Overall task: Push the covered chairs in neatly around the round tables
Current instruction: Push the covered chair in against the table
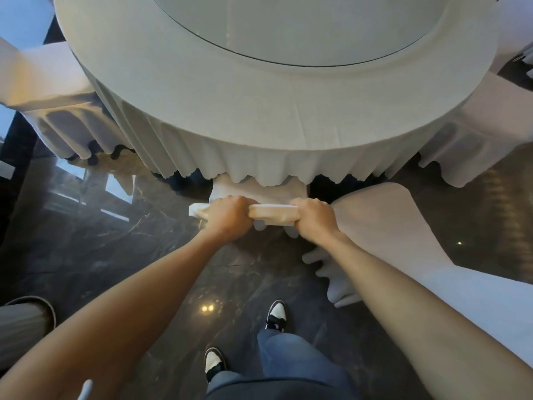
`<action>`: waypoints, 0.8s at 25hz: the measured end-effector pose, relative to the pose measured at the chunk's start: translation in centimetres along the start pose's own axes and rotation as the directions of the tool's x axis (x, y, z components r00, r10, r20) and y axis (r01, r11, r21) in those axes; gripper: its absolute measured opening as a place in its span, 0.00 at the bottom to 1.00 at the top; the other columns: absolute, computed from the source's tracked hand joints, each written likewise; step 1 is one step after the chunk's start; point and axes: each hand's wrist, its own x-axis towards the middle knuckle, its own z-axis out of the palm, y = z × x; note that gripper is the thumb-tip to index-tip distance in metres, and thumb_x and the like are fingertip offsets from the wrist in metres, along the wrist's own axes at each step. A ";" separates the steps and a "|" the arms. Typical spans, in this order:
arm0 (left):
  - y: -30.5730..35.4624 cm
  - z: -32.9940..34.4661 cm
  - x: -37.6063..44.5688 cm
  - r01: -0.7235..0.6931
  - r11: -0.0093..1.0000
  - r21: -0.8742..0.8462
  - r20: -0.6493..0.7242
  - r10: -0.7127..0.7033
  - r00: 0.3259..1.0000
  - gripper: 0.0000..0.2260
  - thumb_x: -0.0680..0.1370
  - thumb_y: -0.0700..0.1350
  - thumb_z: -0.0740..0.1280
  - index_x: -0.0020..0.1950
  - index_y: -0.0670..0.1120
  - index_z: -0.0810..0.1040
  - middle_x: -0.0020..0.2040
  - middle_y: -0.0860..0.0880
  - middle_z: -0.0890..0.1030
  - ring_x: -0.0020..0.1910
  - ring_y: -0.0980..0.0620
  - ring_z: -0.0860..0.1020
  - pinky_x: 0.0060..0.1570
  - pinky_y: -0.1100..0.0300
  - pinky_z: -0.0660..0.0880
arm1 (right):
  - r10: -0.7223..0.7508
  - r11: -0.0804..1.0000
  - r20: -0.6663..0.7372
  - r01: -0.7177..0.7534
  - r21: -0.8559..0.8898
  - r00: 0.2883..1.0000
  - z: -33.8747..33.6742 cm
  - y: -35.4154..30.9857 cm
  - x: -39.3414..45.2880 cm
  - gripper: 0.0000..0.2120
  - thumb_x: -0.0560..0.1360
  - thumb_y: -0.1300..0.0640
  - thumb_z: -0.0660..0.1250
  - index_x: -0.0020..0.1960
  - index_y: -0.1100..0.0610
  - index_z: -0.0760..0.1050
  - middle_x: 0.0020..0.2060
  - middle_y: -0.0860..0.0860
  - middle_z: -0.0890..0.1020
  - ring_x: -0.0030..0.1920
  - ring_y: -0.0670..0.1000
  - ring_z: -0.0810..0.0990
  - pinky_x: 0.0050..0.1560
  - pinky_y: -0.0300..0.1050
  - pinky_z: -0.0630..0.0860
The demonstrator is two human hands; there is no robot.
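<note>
A white-covered chair stands straight ahead of me, its seat tucked under the skirt of the round table. Only the top of its backrest and a strip of cover beneath the cloth's hem show. My left hand is clenched on the left part of the backrest top. Around the right part, my right hand is closed. The table wears a white pleated cloth, with a glass disc in its middle.
Another covered chair stands close on my right, angled out from the table. More covered chairs sit at the left and far right. Dark glossy marble floor lies underfoot. A second person's trouser leg is at lower left.
</note>
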 end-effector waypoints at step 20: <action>2.0 0.5 -1.9 0.036 0.990 0.134 -0.069 -0.027 0.997 0.05 0.71 0.45 0.66 0.42 0.53 0.81 0.32 0.52 0.77 0.33 0.47 0.76 0.35 0.56 0.66 | -0.022 0.999 0.015 0.022 0.026 1.000 0.5 1.5 -0.5 0.07 0.71 0.58 0.70 0.46 0.48 0.78 0.41 0.48 0.79 0.48 0.52 0.74 0.50 0.50 0.72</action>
